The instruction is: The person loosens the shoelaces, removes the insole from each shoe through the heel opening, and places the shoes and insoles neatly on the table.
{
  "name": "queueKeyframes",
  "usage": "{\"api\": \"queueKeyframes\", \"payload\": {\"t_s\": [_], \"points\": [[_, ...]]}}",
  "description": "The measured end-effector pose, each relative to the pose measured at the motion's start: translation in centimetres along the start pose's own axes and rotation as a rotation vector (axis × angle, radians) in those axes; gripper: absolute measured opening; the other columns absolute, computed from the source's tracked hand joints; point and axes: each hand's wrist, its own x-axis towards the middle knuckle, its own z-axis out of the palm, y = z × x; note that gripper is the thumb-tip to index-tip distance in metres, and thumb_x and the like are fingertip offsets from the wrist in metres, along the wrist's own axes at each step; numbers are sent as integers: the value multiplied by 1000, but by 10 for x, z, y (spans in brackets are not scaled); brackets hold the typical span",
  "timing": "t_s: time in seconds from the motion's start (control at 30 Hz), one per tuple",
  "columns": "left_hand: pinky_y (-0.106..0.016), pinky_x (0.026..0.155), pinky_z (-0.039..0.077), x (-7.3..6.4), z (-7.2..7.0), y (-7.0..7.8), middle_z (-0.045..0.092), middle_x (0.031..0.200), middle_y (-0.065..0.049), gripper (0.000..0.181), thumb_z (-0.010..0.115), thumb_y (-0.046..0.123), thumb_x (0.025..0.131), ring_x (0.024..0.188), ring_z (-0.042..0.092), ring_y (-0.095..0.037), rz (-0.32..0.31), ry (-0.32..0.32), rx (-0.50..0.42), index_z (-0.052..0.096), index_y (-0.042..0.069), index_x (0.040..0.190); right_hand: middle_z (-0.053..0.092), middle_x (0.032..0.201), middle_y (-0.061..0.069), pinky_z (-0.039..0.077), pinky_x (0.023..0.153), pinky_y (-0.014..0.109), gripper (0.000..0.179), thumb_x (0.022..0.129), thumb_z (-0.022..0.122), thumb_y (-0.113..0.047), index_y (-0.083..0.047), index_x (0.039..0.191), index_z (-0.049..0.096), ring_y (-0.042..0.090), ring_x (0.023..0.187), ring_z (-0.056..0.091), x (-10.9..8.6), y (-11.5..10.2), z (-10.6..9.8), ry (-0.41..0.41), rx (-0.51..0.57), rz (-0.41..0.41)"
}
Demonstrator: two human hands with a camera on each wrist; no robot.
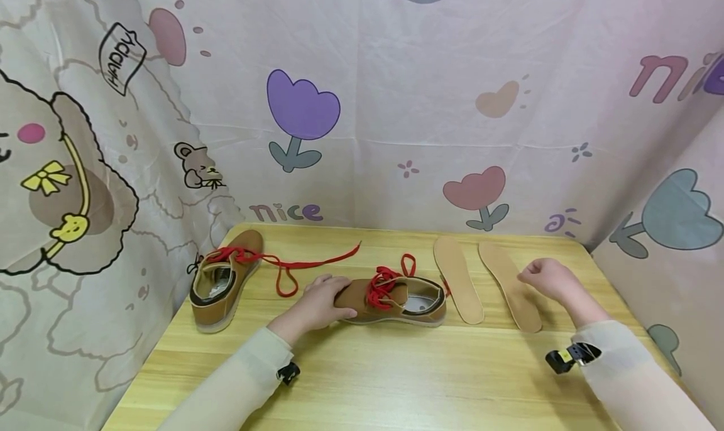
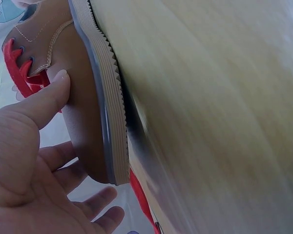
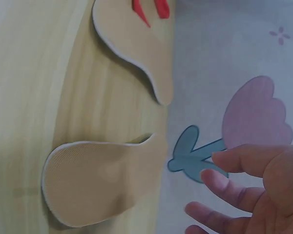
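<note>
A brown shoe (image 1: 353, 298) with red laces lies across the middle of the wooden table, toe to the left. My left hand (image 1: 317, 302) holds it by the toe. In the left wrist view the thumb lies on the side of the shoe (image 2: 85, 112), with some fingers behind the toe. Over the right-hand tan insole (image 1: 506, 274) hovers my right hand (image 1: 548, 279), fingers loosely bent and holding nothing. A second insole (image 1: 459, 286) lies between that one and the shoe's heel.
At the table's left side stands another brown shoe (image 1: 247, 277), its long red lace (image 1: 317, 264) trailing right across the wooden table (image 1: 396, 374). A printed curtain (image 1: 396, 104) hangs close behind the table and along both sides.
</note>
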Motion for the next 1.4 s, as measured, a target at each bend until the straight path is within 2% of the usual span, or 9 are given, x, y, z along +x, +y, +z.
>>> {"api": "queueKeyframes", "payload": {"t_s": [0.17, 0.37, 0.73, 0.93, 1.0, 1.1, 1.23, 1.4], "points": [[-63, 112, 24, 0, 1, 0, 52, 147, -11, 71, 79, 38, 86, 141, 33, -43, 3, 0, 8, 53, 7, 145, 64, 97, 18, 47, 73, 45, 32, 96, 61, -30, 1, 95, 64, 31, 87, 57, -5, -11, -3, 4, -9, -10], [-63, 112, 24, 0, 0, 1, 52, 148, -10, 71, 79, 39, 86, 142, 33, -42, -3, 0, 5, 53, 8, 145, 63, 113, 29, 47, 80, 55, 31, 96, 62, -32, -1, 94, 66, 39, 96, 58, -10, -22, -4, 20, -13, -33], [-63, 112, 25, 0, 1, 0, 52, 147, -10, 71, 79, 39, 86, 142, 33, -42, -10, 9, 8, 53, 9, 145, 66, 112, 27, 47, 80, 55, 27, 95, 64, -31, -5, 91, 68, 38, 94, 59, -16, -42, 3, 52, -7, -97], [-63, 112, 25, 0, 2, -1, 52, 147, -10, 71, 79, 39, 86, 142, 32, -42, -9, 12, 6, 54, 9, 145, 66, 98, 16, 44, 69, 41, 27, 95, 64, -32, -7, 89, 69, 27, 80, 54, -15, -51, 9, 65, -4, -120], [-63, 111, 25, -1, 2, 0, 52, 147, -10, 71, 79, 39, 86, 142, 32, -42, -7, 13, 2, 54, 9, 145, 66, 98, 15, 44, 70, 41, 26, 95, 64, -31, -7, 88, 69, 26, 81, 53, -15, -54, 11, 71, 3, -130], [-63, 111, 25, -2, 1, 0, 52, 147, -10, 71, 79, 39, 86, 141, 33, -43, -7, 12, 1, 53, 8, 145, 68, 105, 20, 47, 79, 51, 24, 95, 65, -30, -8, 86, 70, 35, 91, 59, -15, -59, 15, 82, 10, -153], [-63, 112, 25, -2, 1, 1, 52, 148, -10, 71, 79, 39, 86, 142, 33, -42, -9, 10, 1, 53, 8, 145, 66, 115, 26, 44, 92, 63, 24, 95, 65, -30, -9, 84, 68, 49, 110, 57, -17, -66, 19, 88, 21, -172], [-63, 112, 24, -2, 1, 1, 52, 148, -10, 72, 79, 39, 86, 142, 32, -43, -9, 11, 1, 53, 8, 145, 64, 121, 27, 42, 96, 66, 23, 97, 64, -28, -9, 83, 67, 54, 117, 53, -19, -74, 24, 84, 51, -192]]}}
